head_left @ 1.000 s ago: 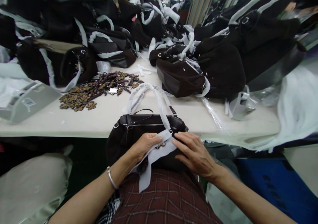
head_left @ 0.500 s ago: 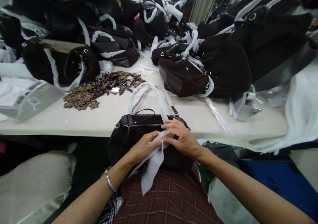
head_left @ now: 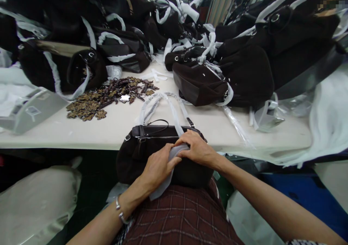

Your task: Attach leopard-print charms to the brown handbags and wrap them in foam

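A dark brown bag (head_left: 150, 143) is at the middle of the near edge of the tabletop (head_left: 111, 134), its body in front of the person's brown checked garment (head_left: 176, 216). Its 2 white-wrapped handles (head_left: 175, 118) arch up over the tabletop. Against the bag's front, a white sheet (head_left: 178, 150) runs between the 2 hands and hangs down to the garment. The left grip (head_left: 159, 165) is nearly closed, thumb and fingers pinching the sheet; the right grip (head_left: 197, 147) is curled, thumb and fingertips closed on its upper end, just under the bag's top. A pile of patterned charms (head_left: 89, 103) lies toward the tabletop's left edge, well apart from both hands. More dark bags (head_left: 244, 74) are heaped toward the far edge and far right corner
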